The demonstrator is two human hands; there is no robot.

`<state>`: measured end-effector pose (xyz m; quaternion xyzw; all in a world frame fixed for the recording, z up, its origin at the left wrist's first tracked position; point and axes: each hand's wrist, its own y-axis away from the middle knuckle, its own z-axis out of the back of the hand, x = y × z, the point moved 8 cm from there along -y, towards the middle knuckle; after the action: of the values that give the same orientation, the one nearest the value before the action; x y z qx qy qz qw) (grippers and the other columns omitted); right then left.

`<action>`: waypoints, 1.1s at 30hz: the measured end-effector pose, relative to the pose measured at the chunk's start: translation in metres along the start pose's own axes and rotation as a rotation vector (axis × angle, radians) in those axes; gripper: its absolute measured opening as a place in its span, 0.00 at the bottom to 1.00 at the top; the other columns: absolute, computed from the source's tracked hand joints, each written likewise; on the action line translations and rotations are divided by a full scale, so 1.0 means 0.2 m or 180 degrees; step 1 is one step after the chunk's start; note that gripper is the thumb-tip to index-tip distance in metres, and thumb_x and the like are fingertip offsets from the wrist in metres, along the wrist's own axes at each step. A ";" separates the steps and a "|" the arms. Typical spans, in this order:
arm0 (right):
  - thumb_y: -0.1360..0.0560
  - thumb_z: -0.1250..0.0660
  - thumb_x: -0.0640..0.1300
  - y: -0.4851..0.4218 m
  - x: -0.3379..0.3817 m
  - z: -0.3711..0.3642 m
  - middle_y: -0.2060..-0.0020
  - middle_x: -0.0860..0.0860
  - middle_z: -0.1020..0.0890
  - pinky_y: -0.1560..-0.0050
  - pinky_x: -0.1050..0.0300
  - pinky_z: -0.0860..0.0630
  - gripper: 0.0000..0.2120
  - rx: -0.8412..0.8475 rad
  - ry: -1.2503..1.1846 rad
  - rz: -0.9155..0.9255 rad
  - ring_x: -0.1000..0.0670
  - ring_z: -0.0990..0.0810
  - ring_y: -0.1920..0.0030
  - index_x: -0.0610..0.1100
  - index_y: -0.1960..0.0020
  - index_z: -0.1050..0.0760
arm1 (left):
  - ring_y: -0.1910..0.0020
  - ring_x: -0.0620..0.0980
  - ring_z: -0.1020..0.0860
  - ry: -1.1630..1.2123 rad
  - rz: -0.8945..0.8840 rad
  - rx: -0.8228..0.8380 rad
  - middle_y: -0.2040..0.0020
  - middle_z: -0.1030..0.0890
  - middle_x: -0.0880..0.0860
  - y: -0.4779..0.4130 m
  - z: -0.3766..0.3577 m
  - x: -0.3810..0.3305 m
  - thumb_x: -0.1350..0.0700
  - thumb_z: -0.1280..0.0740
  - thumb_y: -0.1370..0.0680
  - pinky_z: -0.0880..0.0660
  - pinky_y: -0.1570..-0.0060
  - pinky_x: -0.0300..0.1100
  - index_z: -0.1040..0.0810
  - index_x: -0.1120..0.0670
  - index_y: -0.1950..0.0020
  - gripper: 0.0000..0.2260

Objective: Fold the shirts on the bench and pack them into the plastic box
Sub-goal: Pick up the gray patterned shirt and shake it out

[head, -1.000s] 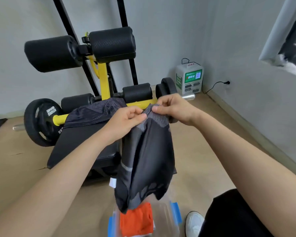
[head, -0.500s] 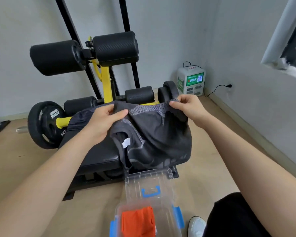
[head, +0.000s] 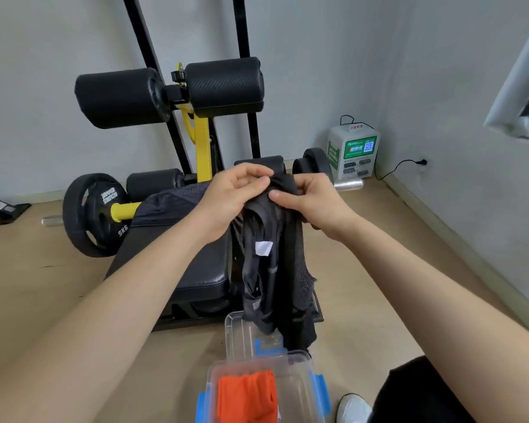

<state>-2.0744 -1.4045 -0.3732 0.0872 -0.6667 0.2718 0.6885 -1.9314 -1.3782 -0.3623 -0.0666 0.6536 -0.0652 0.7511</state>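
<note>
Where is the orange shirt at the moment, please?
The orange shirt lies inside the clear plastic box at the head view's bottom centre, on the floor before the bench, below the hanging dark shirt.

Entry: we note a dark grey shirt (head: pixel 275 264) hanging bunched at frame centre, white tag showing, its lower end just above the clear plastic box (head: pixel 300 377) at bottom centre. An orange shirt (head: pixel 246 395) lies folded inside the box. A second dark shirt (head: pixel 168 203) lies crumpled on the black bench (head: pixel 205 276), centre left.
</note>
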 end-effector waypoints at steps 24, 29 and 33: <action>0.24 0.29 0.40 0.07 -0.05 0.59 0.62 0.52 0.17 0.54 0.57 0.22 0.02 -0.1547 0.0375 0.0287 0.55 0.21 0.60 0.45 0.54 0.16 | 0.57 0.45 0.25 -0.1070 0.0504 -0.0794 0.52 0.20 0.48 0.28 0.03 0.43 0.54 0.42 0.15 0.30 0.56 0.39 0.24 0.52 0.42 0.08; 0.29 0.27 0.52 0.05 -0.11 0.59 0.61 0.39 0.17 0.55 0.52 0.26 0.16 -0.1507 0.0755 0.0175 0.53 0.24 0.60 0.39 0.54 0.18 | 0.61 0.41 0.23 -0.1349 0.0468 -0.0687 0.52 0.17 0.48 0.30 0.21 0.28 0.52 0.37 0.16 0.31 0.62 0.36 0.22 0.50 0.44 0.06; 0.30 0.26 0.53 0.05 -0.13 0.56 0.64 0.43 0.18 0.56 0.50 0.25 0.13 -0.1462 0.0827 -0.0001 0.52 0.24 0.62 0.43 0.57 0.19 | 0.52 0.40 0.16 -0.1276 0.0599 -0.0588 0.54 0.14 0.45 0.37 0.35 0.19 0.52 0.27 0.23 0.24 0.48 0.37 0.18 0.44 0.50 0.04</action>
<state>-2.1753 -1.4566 -0.3904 -0.1069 -0.6169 0.1221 0.7701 -1.8557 -1.3115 -0.4037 -0.0854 0.4980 0.0797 0.8593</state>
